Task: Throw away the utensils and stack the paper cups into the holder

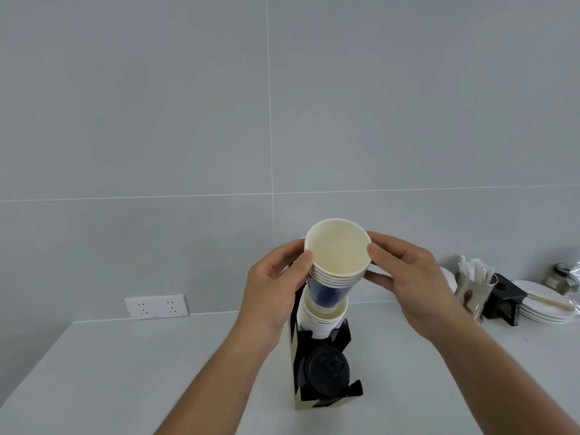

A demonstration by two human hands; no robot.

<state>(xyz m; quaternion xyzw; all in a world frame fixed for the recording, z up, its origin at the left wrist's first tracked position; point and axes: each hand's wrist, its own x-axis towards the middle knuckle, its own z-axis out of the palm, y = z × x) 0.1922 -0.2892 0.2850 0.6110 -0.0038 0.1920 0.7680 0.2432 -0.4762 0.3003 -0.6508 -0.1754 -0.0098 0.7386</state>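
Observation:
A nested stack of several paper cups [337, 255], cream inside with a blue wall, is held tilted above the black cup holder [323, 365] in the middle of the white counter. My left hand [276, 293] grips the stack's left side with the thumb near its rims. My right hand [411, 277] pinches the rim on the right. The stack's base dips into the top cup of another white cup stack [320, 318] standing in the holder. Black lids [323, 376] fill the holder's lower slot. Wrapped utensils [477, 273] stand in a container at the right.
A stack of white plates [543, 306] with a wooden utensil on top lies at the far right, beside a small black stand [505, 296]. A double wall socket [157, 306] sits on the grey tiled wall at the left. The counter [125, 372] edge runs along the left.

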